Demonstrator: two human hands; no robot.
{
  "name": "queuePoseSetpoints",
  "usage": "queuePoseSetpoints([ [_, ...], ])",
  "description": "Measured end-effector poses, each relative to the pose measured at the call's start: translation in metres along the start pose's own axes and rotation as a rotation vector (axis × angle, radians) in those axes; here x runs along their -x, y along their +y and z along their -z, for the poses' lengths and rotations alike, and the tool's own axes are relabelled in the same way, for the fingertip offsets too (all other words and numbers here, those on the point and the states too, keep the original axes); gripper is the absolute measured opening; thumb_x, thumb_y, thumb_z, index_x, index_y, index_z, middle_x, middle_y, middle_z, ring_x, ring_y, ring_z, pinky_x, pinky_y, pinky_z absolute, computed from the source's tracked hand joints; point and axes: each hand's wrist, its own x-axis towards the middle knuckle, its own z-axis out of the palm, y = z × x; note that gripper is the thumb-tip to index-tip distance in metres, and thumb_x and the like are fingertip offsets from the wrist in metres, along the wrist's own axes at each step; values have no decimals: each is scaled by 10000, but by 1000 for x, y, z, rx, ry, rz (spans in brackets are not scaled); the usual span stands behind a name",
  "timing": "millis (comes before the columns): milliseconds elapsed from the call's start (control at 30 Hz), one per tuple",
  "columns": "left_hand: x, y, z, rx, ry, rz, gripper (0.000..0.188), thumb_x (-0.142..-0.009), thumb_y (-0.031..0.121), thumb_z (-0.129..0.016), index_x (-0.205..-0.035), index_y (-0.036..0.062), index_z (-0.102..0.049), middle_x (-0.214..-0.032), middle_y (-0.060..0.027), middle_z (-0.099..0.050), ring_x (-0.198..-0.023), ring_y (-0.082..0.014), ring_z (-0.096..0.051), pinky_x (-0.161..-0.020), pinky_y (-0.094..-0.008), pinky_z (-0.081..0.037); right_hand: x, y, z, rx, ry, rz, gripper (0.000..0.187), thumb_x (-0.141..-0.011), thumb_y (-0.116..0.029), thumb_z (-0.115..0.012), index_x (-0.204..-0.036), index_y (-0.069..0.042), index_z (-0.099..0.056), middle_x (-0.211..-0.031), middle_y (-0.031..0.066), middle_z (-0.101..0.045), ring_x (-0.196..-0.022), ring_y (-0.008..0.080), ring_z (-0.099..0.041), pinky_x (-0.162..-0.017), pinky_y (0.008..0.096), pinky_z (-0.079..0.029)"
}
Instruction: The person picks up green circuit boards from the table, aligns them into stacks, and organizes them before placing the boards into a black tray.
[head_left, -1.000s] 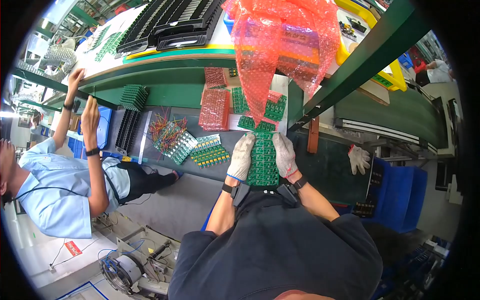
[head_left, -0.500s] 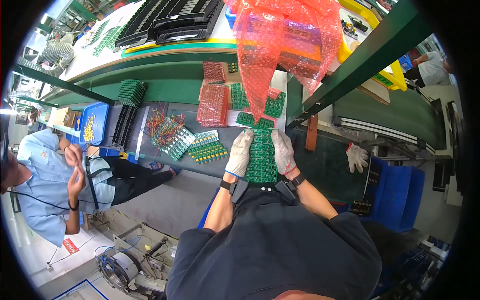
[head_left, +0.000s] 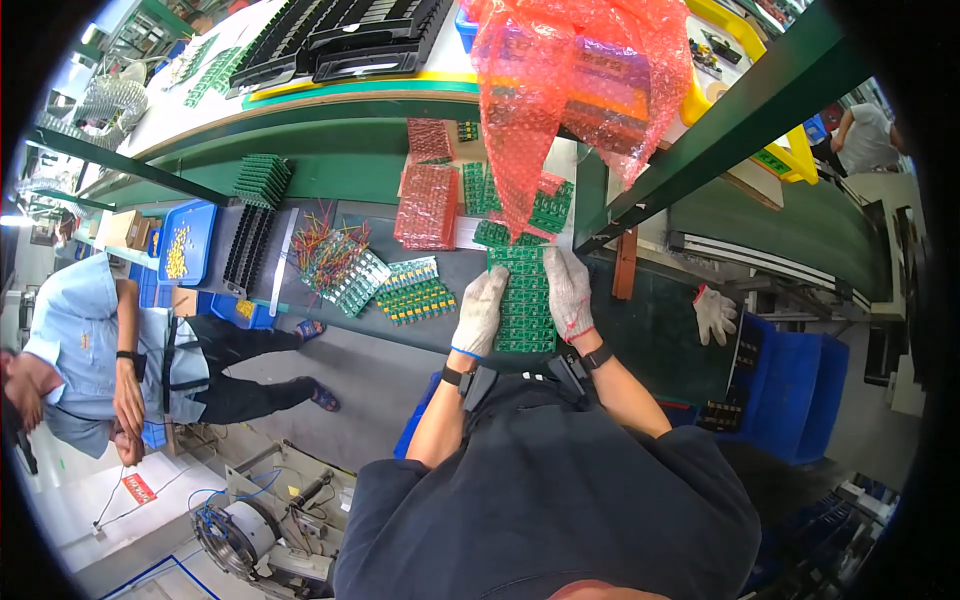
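Observation:
A long green circuit board panel point(head_left: 525, 312) lies between my two gloved hands, close to the front of my body. My left hand point(head_left: 482, 310) grips its left edge, and my right hand point(head_left: 569, 294) grips the opposite edge near its upper corner. Both wear white knitted gloves, and part of the fingers is hidden. Just beyond the panel's far end are more green circuit boards point(head_left: 550, 210), partly under a hanging sheet of red bubble wrap point(head_left: 515, 130). A stack of boards in red bubble wrap point(head_left: 427, 208) stands left of them.
To the left lie boards with yellow parts point(head_left: 415, 293) and boards with coloured wires point(head_left: 345, 270). A green post point(head_left: 720, 125) slants across the right side. A spare glove point(head_left: 714, 315) rests near blue bins point(head_left: 800, 390). A co-worker in a light blue shirt point(head_left: 85, 340) is at left.
The panel has shifted a little away from my body, toward the boards beyond it; both hands still hold its edges. The co-worker has turned and lowered their hands.

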Motion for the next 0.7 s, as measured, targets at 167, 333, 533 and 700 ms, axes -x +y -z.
queuePoseSetpoints([
  [167,-3,4,-2,-20,57,-42,353,-985,351,-548,-944,9,-625,-777,22,-538,-730,-70,-425,-659,-266,-391,15,22,-5,-104,32,-105,383,-1012,-338,-479,-906,19,-569,-730,38,-512,-701,129,-465,-651,304,-397],
  [333,1,7,2,6,-11,101,354,-986,353,-551,-952,11,-634,-786,26,-558,-715,-59,-442,-641,-260,-402,22,26,-5,-55,-150,-193,392,-1020,-362,-469,-1015,4,-609,-864,-35,-541,-818,61,-455,-749,247,-406],
  [533,3,17,-4,118,-9,157,340,-989,320,-541,-944,-3,-639,-785,13,-572,-721,-78,-459,-662,-264,-407,25,19,-4,-175,-152,-245,381,-1023,-358,-469,-1038,-5,-612,-877,-40,-549,-824,59,-458,-758,246,-408],
  [700,1,21,-3,93,-51,134,338,-989,331,-545,-970,8,-642,-796,22,-593,-715,-57,-487,-649,-256,-427,21,7,-7,-226,-88,-206,355,-1017,-340,-489,-923,-9,-576,-778,-23,-507,-747,80,-429,-682,268,-380],
])
